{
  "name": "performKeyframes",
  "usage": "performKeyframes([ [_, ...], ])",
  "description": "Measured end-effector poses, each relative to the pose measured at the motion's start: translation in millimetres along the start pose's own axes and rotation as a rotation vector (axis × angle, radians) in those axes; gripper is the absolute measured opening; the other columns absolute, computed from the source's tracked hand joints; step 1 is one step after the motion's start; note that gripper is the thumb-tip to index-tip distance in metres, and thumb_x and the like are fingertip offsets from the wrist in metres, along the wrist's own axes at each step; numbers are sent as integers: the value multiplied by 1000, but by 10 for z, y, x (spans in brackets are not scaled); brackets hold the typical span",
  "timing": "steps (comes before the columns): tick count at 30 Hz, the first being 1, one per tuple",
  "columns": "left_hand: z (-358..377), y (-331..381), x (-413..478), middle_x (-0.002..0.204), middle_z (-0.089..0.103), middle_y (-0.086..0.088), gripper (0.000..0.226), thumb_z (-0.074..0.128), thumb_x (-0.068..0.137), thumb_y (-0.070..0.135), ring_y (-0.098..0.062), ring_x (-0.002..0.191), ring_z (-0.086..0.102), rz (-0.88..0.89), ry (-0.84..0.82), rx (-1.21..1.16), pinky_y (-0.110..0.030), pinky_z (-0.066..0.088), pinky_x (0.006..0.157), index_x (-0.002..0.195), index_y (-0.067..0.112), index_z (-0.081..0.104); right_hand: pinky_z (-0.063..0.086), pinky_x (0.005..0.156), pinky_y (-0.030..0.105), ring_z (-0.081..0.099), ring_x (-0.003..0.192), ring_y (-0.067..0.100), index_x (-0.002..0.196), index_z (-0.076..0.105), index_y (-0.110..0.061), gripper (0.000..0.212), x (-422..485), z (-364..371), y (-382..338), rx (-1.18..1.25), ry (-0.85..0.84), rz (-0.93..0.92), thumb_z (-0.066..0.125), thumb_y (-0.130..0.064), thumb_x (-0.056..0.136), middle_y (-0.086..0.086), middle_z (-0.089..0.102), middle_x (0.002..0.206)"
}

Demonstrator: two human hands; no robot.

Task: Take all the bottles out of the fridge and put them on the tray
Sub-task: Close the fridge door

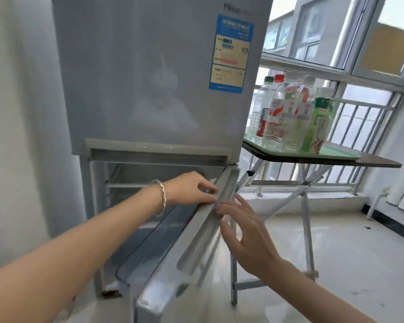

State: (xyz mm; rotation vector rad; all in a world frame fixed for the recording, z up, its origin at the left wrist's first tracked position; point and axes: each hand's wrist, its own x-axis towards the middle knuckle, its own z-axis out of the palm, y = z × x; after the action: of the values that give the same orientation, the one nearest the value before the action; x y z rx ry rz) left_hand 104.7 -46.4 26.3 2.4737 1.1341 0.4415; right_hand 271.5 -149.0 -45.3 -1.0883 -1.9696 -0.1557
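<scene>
A grey fridge (149, 73) fills the upper left, its top door closed and its lower door (196, 243) swung out towards me. My left hand (189, 188), with a silver bracelet on the wrist, rests its fingers on the lower door's top edge. My right hand (245, 231) has its fingers spread against the outer side of that door and holds nothing. Several bottles (287, 113) stand close together on a pale green tray (336, 153) to the right of the fridge. No bottle shows in the open lower compartment.
The tray lies on a dark folding table (378, 162) with crossed metal legs, right beside the fridge. Behind it are a window with a metal railing (359, 127). A clear blue-grey shelf (149, 241) sits inside the open door. Glossy tiled floor spreads to the right.
</scene>
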Motion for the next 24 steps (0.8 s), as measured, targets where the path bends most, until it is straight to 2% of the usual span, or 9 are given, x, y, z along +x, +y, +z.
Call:
performKeyframes([
  [4, -210, -131, -360, 143, 51, 10, 40, 61, 89, 37, -6, 132, 47, -79, -21, 106, -29, 33, 114, 128, 29, 61, 29, 116, 31, 63, 97, 9, 104, 67, -11, 24, 162, 362, -4, 80, 77, -41, 48, -18, 90, -3, 69, 99],
  [8, -384, -293, -687, 139, 55, 9, 35, 60, 91, 30, -8, 129, 50, -177, 32, 140, -26, 35, 112, 126, 26, 64, 37, 111, 30, 60, 105, 14, 110, 67, -8, 26, 358, 730, 37, 56, 79, -148, 52, -13, 89, 2, 69, 106],
  [11, -394, -403, -809, 134, 60, 7, 36, 56, 94, 24, -12, 124, 55, -225, 71, 210, -29, 40, 108, 130, 25, 60, 36, 113, 35, 57, 116, 18, 121, 63, -6, 34, 467, 969, 97, -22, 49, -179, 53, -15, 90, 4, 66, 117],
  [15, -281, -710, -910, 133, 61, -2, 40, 35, 101, 22, -22, 116, 60, -297, 249, 302, -36, 47, 100, 137, 25, 51, 25, 118, 37, 47, 130, 23, 134, 52, -2, 49, 642, 1288, 64, -117, -20, -179, 52, -18, 88, 9, 58, 132],
  [17, -186, -852, -927, 146, 49, 1, 43, 28, 102, 30, -19, 131, 49, -306, 315, 413, -35, 38, 111, 143, 26, 41, 17, 121, 37, 40, 136, 23, 140, 45, -3, 56, 736, 1418, 63, -166, -54, -157, 54, -19, 87, 9, 52, 140],
  [18, -130, -922, -922, 154, 35, 4, 47, 25, 102, 36, -16, 142, 35, -299, 325, 518, -34, 27, 118, 148, 25, 32, 13, 122, 37, 36, 139, 23, 143, 41, -4, 60, 773, 1475, 73, -200, -73, -150, 53, -21, 87, 9, 48, 144],
  [20, -25, -1086, -894, 161, 11, 5, 58, 22, 100, 46, -13, 149, 11, -306, 367, 690, -36, 11, 122, 153, 24, 13, 8, 121, 39, 27, 145, 22, 148, 32, -7, 68, 845, 1593, 97, -285, -103, -137, 51, -28, 86, 9, 39, 151],
  [22, 53, -1257, -847, 161, 1, 2, 67, 27, 98, 52, -16, 150, 5, -317, 457, 779, -40, 12, 122, 153, 22, 5, 8, 120, 44, 17, 149, 23, 152, 24, -8, 78, 896, 1715, 114, -361, -132, -114, 50, -38, 85, 9, 28, 158],
  [24, 83, -1446, -759, 161, 10, -3, 73, 35, 93, 54, -21, 149, 12, -304, 547, 826, -45, 21, 119, 153, 19, 12, 9, 119, 47, 9, 151, 24, 153, 19, -7, 87, 945, 1858, 96, -375, -137, -71, 51, -46, 82, 9, 19, 161],
])
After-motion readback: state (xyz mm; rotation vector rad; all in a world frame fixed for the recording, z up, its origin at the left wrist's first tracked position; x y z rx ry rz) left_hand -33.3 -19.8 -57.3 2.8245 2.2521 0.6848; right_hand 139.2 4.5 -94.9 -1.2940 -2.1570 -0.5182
